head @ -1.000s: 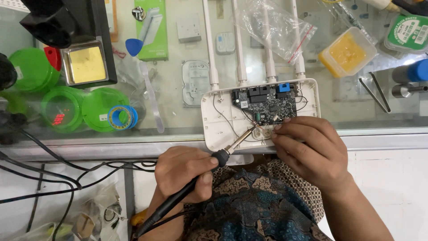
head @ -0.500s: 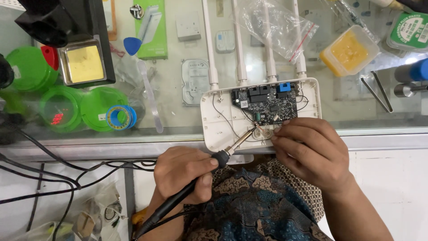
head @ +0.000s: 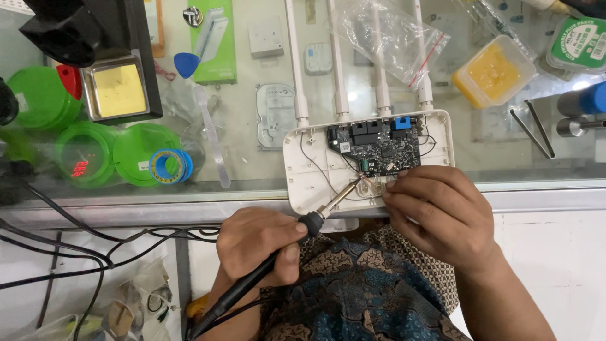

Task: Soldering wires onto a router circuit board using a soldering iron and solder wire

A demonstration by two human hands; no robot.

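Little has changed: left hand keeps its fingers wrapped round the soldering iron, tip at the open router; right hand seemingly pinches a wire there.

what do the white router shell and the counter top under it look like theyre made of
Router shell: likely moulded plastic, matte white, with raised ribs inside. Counter top: apparently clear glass; items show through it and it carries faint reflections, with a pale metal-looking strip along its front edge.

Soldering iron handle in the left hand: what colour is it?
Black, on the soldering iron in the left hand; head view shows it.
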